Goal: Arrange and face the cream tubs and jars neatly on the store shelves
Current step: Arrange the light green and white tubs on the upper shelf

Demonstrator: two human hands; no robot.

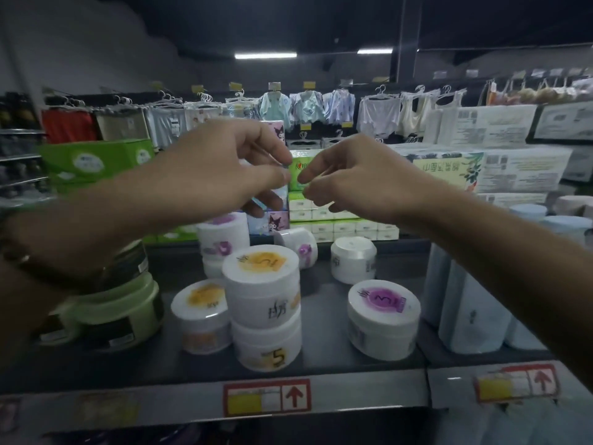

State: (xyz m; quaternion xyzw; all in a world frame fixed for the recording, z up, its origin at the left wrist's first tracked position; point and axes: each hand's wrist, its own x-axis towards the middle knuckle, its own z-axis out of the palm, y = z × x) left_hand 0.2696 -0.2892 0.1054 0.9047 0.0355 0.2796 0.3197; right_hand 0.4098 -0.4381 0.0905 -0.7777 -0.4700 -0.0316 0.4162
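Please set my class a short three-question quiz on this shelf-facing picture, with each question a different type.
1. True or false: a yellow-lidded tub stands stacked on another tub.
2. The left hand grips: A) a green tub, B) a cartoon-printed pack, C) a hanger.
3. Which digit is printed on the bottom tub of that stack?
Key: 1 true; 2 B; 3 the digit 5.

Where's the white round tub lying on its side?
Head view: the tipped white tub lies centre-back on the grey shelf, between a purple-topped tub stack and an upright white-lidded tub.
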